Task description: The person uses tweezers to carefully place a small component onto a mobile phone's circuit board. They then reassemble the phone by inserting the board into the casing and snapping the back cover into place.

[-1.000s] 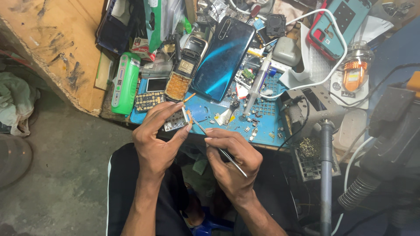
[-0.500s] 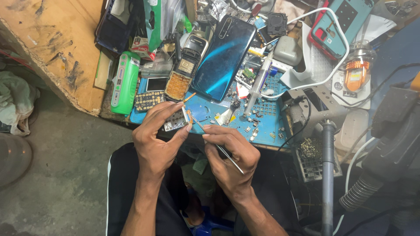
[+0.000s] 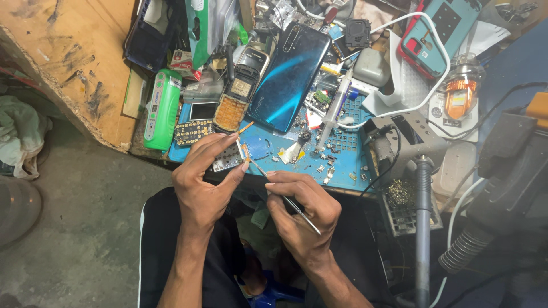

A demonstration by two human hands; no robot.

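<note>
Table: bare wood slab at upper left of the frame, the rest buried in phone-repair clutter across the top. Grey floor fills the lower left.

Blue work mat sits centre frame at the table's near edge, littered with tiny screws and chips. Soldering tool holder is right of it, a dark rod standing in front.

Blue smartphone lies face down at upper centre, tilted, its lower end on the mat. Green case is left of centre, lying lengthwise near the wood edge. Red-rimmed teal phone is upper right, with a white cable looping round it. Old keypad phone, opened up, lies just left of the smartphone. Syringe lies on the mat, just right of the smartphone.

Left hand, centre frame over the mat's near-left corner: grip pinched on a small circuit board, thumb below and fingers on top, board tilted.

Right hand, just right of and below the left: grip closed on thin tweezers, held like a pen, tips up-left and touching the board's right edge.
</note>
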